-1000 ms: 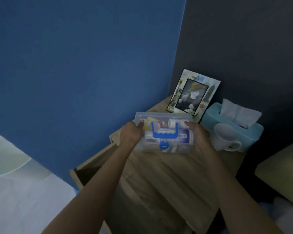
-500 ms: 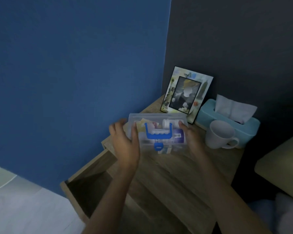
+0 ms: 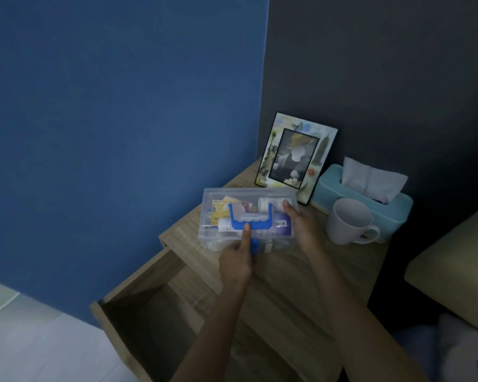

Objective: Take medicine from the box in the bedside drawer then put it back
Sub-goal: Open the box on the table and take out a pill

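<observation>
Sideways lies the box point(image 3: 249, 216), latch nearest; right hand point(image 3: 301, 224) grips its end, left hand point(image 3: 236, 260) thumbs it.

Clear medicine box point(image 3: 247, 216) held at the bedside tabletop point(image 3: 315, 271), drawer point(image 3: 138, 321) open below.

The left hand point(image 3: 236, 259) sits at the box's front edge, its thumb lying on the blue handle point(image 3: 250, 220) by the blue latch point(image 3: 254, 246). The right hand point(image 3: 301, 227) holds the box's right end. Bottles and yellow packets show through the closed lid. Behind stand a picture frame point(image 3: 295, 157), a teal tissue box point(image 3: 364, 199) and a white mug point(image 3: 348, 224), the mug just beside the right hand.
</observation>
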`<action>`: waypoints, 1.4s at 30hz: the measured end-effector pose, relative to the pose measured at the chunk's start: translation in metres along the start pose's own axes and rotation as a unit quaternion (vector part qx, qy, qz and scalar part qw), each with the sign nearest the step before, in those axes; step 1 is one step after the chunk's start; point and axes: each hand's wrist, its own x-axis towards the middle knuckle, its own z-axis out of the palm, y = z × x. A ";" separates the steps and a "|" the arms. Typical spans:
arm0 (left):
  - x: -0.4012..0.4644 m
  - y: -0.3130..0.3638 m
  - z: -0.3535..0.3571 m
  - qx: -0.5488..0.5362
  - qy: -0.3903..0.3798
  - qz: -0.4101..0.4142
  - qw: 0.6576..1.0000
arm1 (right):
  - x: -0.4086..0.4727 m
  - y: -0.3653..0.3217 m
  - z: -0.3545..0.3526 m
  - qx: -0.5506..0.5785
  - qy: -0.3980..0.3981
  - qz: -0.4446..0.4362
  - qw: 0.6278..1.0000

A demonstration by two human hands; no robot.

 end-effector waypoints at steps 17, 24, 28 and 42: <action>-0.010 -0.027 -0.044 -0.101 0.148 0.070 0.981 | -0.039 0.015 -0.014 -0.061 0.036 -0.129 0.989; 0.007 -0.009 -0.051 -0.111 0.076 0.134 0.982 | -0.062 0.012 -0.014 0.027 0.011 -0.136 0.990; 0.013 -0.016 -0.051 -0.096 0.089 0.109 0.985 | -0.040 -0.013 -0.012 0.081 -0.003 -0.172 0.982; 0.024 -0.017 -0.051 -0.102 0.082 0.110 0.985 | 0.033 -0.045 0.012 -0.045 -0.010 -0.138 0.989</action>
